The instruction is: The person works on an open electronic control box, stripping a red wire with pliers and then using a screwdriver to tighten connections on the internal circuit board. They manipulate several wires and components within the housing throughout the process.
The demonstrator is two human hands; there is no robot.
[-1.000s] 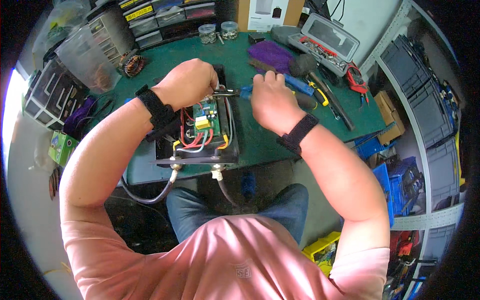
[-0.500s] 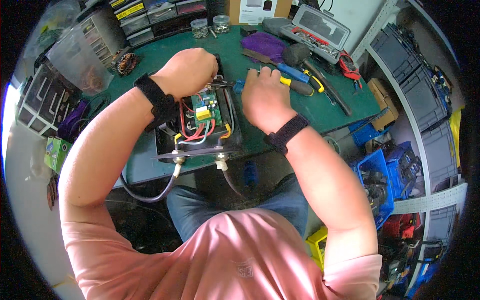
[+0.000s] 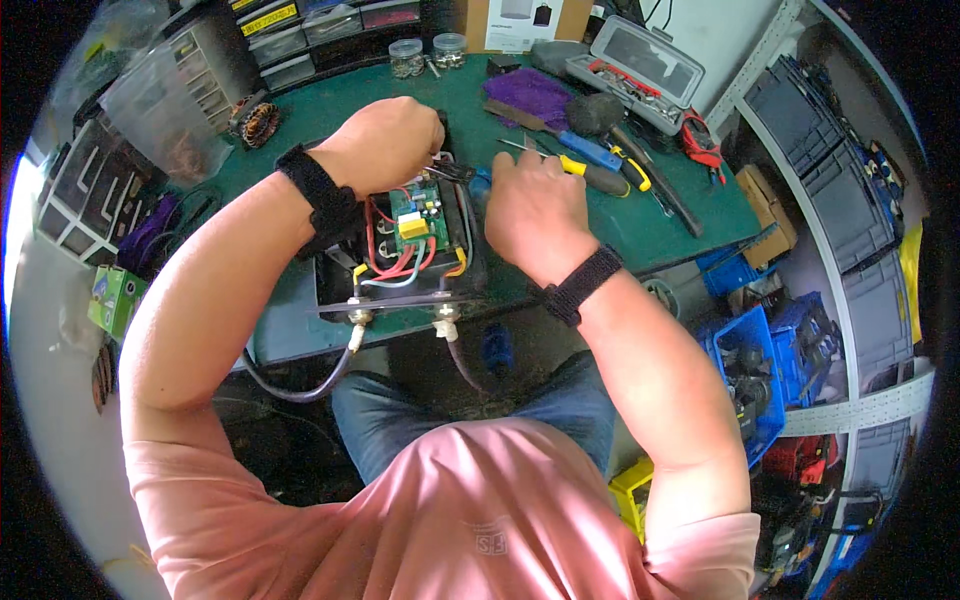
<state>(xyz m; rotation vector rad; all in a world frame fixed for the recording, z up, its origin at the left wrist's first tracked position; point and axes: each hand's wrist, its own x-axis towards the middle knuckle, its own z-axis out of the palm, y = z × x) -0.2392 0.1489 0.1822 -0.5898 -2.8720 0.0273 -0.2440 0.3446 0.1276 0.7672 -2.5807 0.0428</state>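
Observation:
A black-cased electronic device (image 3: 470, 280) lies near the bench's front edge, its inside exposed. In it are a green circuit board (image 3: 435, 205) with a yellow part, and red, blue and yellow wires. My left hand (image 3: 395, 145) is closed over the far-left part of the case; what its fingers pinch is hidden. My right hand (image 3: 538, 210) grips what looks like blue-handled pliers (image 3: 455, 172), their dark head pointing left over the far end of the board, close to my left fingers. Two thick cables (image 3: 310, 393) leave the case's near side.
Right of my right hand lie a yellow-and-black screwdriver (image 3: 600, 178), a blue-handled tool (image 3: 590, 148), a hammer (image 3: 655, 175) and a purple cloth (image 3: 527, 95). Farther back stand an open grey toolbox (image 3: 650, 65), two clear jars (image 3: 406, 58) and drawer units (image 3: 290, 70).
Both hands stay at the case's far end. The pliers' head has tilted and shifted slightly, and my right hand has moved a little down. The view has shifted slightly.

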